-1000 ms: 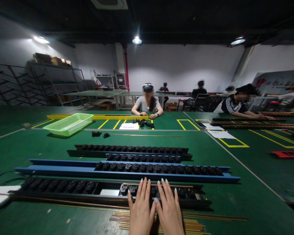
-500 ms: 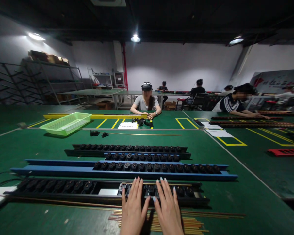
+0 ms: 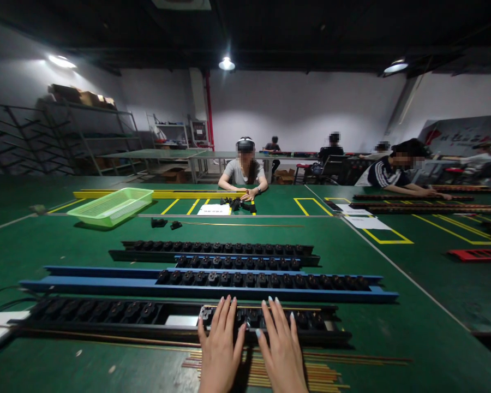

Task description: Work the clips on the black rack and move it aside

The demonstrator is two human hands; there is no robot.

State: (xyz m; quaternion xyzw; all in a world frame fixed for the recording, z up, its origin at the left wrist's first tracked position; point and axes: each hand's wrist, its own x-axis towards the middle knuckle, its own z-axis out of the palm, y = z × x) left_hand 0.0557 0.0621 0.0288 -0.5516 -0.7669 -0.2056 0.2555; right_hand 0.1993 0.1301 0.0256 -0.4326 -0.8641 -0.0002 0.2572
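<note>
Long green table (image 3: 433,295) is being used in a dim workshop, lol, with a black socketed rail (image 3: 106,312) being reached right in front. Left hand (image 3: 220,349) and right hand (image 3: 281,349) are being held just apart, fingertips (image 3: 229,301) being rested on the rail's right section, though whether anything's being gripped is kinda hard to tell. Loose brass rods (image 3: 265,371) are being kept just below, with a blue rail (image 3: 188,286) just beyond.
</note>
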